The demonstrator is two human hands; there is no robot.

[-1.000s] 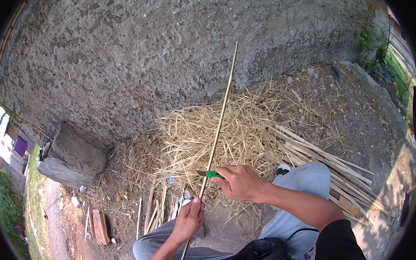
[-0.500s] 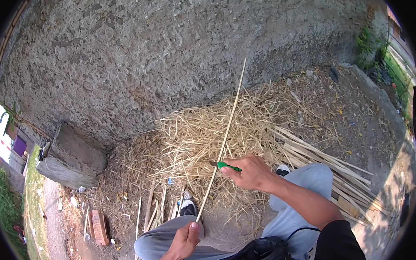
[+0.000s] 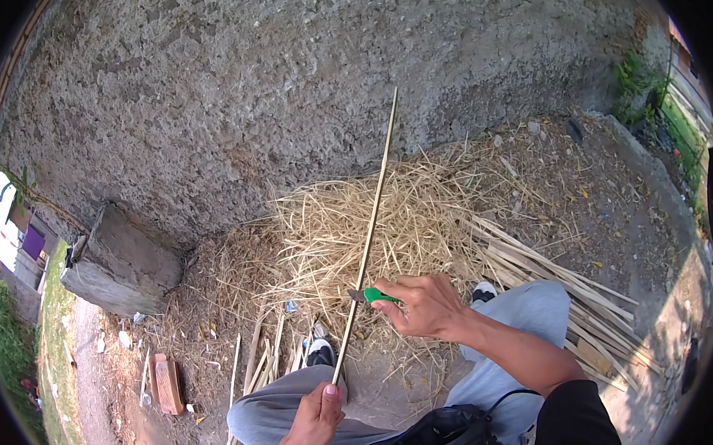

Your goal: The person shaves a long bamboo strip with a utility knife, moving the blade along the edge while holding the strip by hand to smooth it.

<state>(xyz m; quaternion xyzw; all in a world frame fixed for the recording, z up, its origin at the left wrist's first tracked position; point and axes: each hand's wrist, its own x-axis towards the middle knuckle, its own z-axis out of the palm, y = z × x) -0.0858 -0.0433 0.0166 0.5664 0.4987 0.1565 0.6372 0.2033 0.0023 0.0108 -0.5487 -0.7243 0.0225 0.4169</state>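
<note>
My left hand [image 3: 316, 419] is closed around the lower part of a long, thin pale strip of wood or bamboo [image 3: 378, 193]. From there the strip slants up and away past my knee, its far end in front of the wall. In my right hand [image 3: 422, 304] is a green-handled utility knife [image 3: 375, 295], gripped in closed fingers. Its dark blade lies against the strip, roughly midway along. Beneath and beyond the strip spreads a heap of pale shavings [image 3: 333, 232].
A rough grey wall [image 3: 325, 79] rises ahead. Long split strips [image 3: 574, 292] lie to the right, with more strips [image 3: 259, 360] by my left foot. At left are a concrete block [image 3: 125, 263] and a reddish brick [image 3: 167, 384]. My bent knees flank a black bag [image 3: 432, 440].
My right hand and the knife have moved slightly nearer and left along the strip. The strip's far end has swung a little left. My left hand keeps its grip.
</note>
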